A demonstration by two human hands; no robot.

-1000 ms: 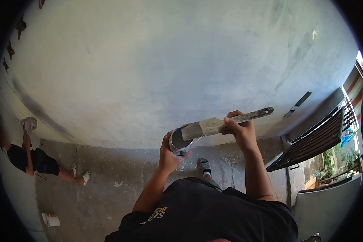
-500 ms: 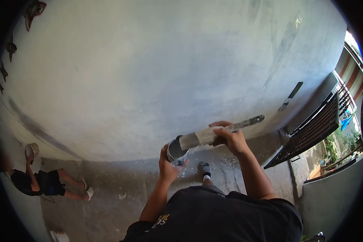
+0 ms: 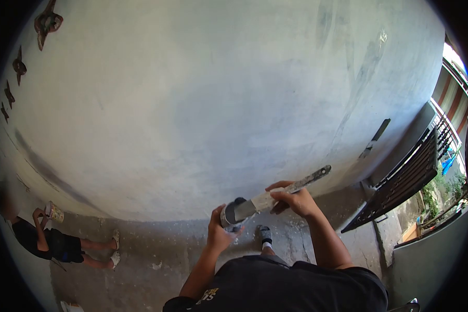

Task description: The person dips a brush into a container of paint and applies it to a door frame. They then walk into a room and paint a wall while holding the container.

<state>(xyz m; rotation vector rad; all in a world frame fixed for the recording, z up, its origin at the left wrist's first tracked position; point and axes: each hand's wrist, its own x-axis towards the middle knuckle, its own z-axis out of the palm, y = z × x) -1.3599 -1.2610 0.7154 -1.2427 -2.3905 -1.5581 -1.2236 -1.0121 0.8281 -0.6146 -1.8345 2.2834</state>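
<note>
My left hand (image 3: 221, 234) is wrapped round a small round tub (image 3: 226, 219), its mouth tipped towards the right. In my right hand (image 3: 298, 202) is a wide flat paintbrush (image 3: 313, 177), gripped where the handle meets the broad part. The handle is spattered with pale paint and points up to the right, with a hole at its end. The brush's grey broad end reaches into the mouth of the tub, so its tip is hidden. Both hands are in front of my body, near the foot of a pale painted wall (image 3: 203, 119).
At the left a person (image 3: 44, 242) stands close to the wall, holding a patterned bucket (image 3: 54, 212). A dark metal gate (image 3: 395, 182) slants across the right side. Dark openings (image 3: 48, 22) run up the wall's left edge. Paint spots mark the concrete floor (image 3: 140, 244).
The brush has moved down and left, its broad end going from across the tub's rim into its mouth. The view has tilted up slightly. The other person's bucket has shifted and turned.
</note>
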